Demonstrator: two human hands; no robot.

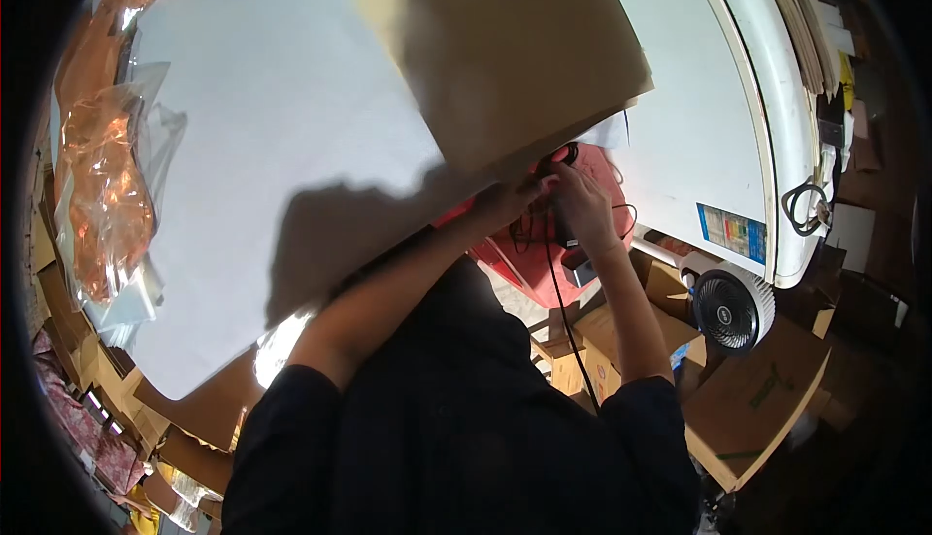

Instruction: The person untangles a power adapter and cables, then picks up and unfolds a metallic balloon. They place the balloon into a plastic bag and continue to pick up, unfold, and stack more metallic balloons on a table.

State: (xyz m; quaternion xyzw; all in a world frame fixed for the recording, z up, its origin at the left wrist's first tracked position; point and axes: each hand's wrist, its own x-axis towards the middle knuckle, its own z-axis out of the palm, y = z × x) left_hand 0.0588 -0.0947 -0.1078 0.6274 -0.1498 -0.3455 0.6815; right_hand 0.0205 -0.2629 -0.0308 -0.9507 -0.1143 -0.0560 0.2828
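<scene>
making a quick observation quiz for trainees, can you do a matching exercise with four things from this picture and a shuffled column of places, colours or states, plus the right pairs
Column one
1. fan
2. left hand and right hand
3. flat sheet
4. cable

Column two
A. brown, at the top middle of the view
B. thin and black, running down toward the bottom of the view
C. round, with a black grille
D. close together over the red surface

Right pairs
1-C
2-D
3-A
4-B
</scene>
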